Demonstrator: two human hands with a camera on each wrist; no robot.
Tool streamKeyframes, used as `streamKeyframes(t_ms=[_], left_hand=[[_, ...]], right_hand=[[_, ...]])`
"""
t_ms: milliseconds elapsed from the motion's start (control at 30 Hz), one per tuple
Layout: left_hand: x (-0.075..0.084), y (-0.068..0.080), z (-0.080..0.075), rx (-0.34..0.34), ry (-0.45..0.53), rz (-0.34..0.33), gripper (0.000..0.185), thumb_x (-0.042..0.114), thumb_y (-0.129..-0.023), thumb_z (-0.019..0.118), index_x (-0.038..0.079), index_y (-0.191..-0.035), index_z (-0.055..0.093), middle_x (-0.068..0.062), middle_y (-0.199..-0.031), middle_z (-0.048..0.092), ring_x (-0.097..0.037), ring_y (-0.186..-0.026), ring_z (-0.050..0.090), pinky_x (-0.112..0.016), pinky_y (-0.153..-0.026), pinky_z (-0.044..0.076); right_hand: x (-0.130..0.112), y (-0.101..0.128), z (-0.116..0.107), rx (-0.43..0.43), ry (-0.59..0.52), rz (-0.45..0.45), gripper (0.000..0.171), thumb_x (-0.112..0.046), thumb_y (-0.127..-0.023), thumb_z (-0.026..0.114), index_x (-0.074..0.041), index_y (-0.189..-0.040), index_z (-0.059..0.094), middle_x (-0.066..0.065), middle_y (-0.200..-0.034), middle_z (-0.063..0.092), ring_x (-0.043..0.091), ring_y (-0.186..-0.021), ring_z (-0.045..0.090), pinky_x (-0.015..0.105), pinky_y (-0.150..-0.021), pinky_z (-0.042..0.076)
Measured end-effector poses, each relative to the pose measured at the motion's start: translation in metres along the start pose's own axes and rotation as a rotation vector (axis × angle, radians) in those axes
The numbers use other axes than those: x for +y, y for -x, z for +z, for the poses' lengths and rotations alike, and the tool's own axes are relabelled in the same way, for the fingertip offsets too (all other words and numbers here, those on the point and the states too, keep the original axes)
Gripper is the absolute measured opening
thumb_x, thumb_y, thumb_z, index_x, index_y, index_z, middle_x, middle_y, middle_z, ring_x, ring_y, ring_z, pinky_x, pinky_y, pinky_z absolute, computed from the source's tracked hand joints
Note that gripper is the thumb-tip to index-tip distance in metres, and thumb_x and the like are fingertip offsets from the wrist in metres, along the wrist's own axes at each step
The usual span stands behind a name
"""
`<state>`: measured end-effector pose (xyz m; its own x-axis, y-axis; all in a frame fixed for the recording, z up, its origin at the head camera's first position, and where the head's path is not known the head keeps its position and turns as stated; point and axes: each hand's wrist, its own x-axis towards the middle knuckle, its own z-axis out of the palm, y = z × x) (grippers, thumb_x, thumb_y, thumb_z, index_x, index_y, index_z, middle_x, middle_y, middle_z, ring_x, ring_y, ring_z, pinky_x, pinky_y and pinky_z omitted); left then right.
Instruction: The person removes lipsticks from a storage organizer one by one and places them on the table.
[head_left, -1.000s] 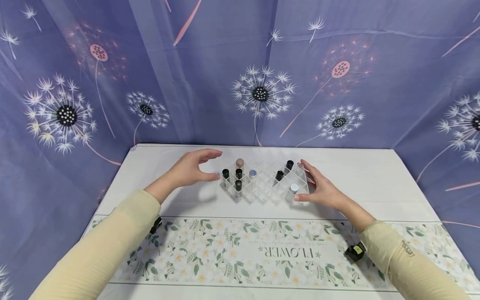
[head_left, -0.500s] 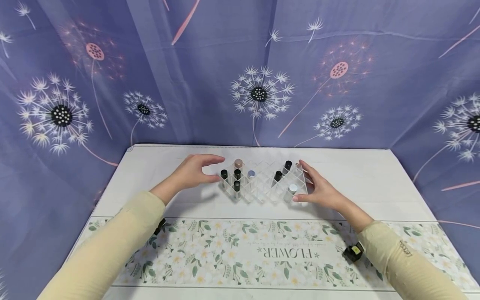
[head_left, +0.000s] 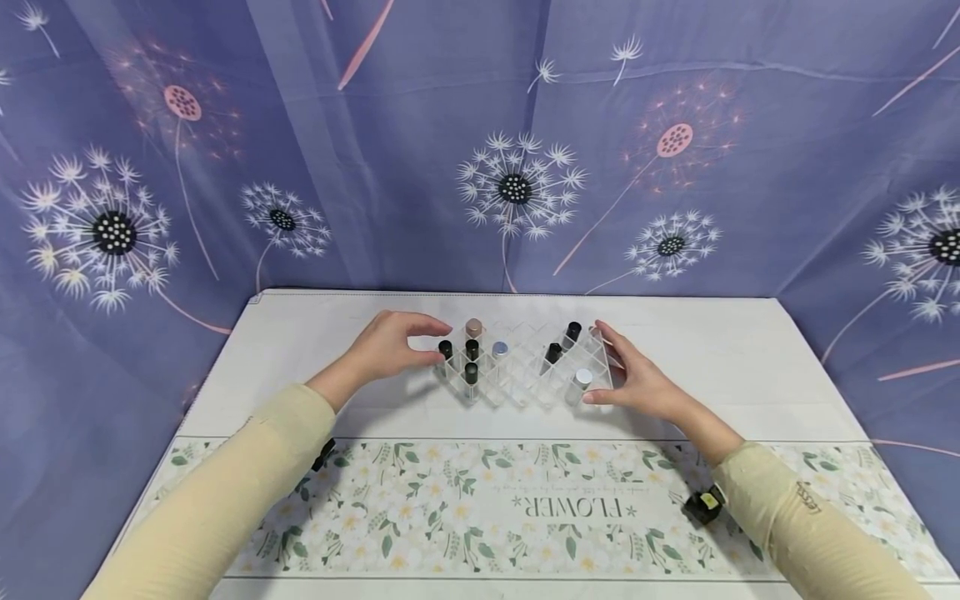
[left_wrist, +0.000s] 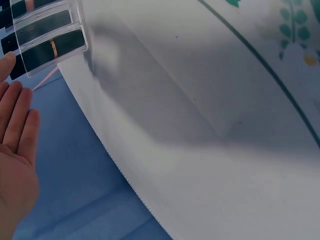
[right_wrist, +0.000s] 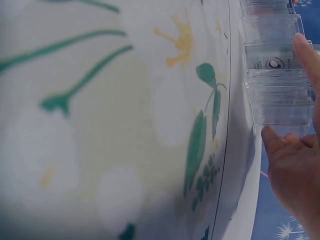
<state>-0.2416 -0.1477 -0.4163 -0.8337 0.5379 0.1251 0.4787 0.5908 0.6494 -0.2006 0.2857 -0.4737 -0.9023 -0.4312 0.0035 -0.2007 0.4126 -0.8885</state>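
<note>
A clear lipstick organizer (head_left: 525, 387) with diamond-shaped slots sits on the white part of the table. Several lipsticks with black caps stand in it, among them a front-left lipstick (head_left: 471, 372). A brown cap (head_left: 473, 327), a pale blue cap (head_left: 500, 349) and a silver cap (head_left: 582, 378) also rise from it. My right hand (head_left: 637, 375) grips the organizer's right end, thumb at the front corner, fingers at the back. At the left end, my left hand (head_left: 386, 346) has thumb and fingers spread; in the left wrist view its thumb is right at a dark lipstick (left_wrist: 47, 52).
Toward me the table cover has a flower-print band (head_left: 420, 508) with printed lettering. A purple dandelion curtain (head_left: 405, 167) hangs behind and beside the table. A black device (head_left: 703, 505) shows by the right sleeve, another dark one (head_left: 324, 455) by the left sleeve.
My left hand has come right and slightly nearer, up to the organizer's left end. The right hand stays at the right end, and the organizer keeps its place. The head view has turned slightly right.
</note>
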Motion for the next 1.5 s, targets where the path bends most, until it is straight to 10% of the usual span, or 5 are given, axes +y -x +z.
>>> streamKeyframes(t_ms=[500, 1500], left_hand=[[0.004, -0.002, -0.002, 0.006, -0.194, 0.053, 0.035, 0.025, -0.089, 0.089, 0.016, -0.122, 0.082, -0.001, -0.120, 0.080, -0.025, -0.115, 0.075, -0.047, -0.104, 0.056], [0.012, -0.007, -0.009, -0.009, -0.225, 0.085, 0.027, 0.022, -0.091, 0.086, 0.018, -0.117, 0.083, 0.002, -0.112, 0.082, -0.022, -0.106, 0.077, -0.047, -0.098, 0.058]], right_hand=[[0.000, 0.000, 0.000, 0.004, 0.014, 0.002, 0.122, -0.004, -0.085, 0.090, -0.005, -0.172, 0.004, 0.027, -0.176, 0.011, 0.053, -0.158, 0.019, 0.055, -0.124, 0.027], [0.000, 0.000, 0.000, 0.004, 0.035, 0.009, 0.123, -0.005, -0.085, 0.091, -0.006, -0.172, 0.005, 0.027, -0.175, 0.011, 0.055, -0.157, 0.020, 0.055, -0.123, 0.029]])
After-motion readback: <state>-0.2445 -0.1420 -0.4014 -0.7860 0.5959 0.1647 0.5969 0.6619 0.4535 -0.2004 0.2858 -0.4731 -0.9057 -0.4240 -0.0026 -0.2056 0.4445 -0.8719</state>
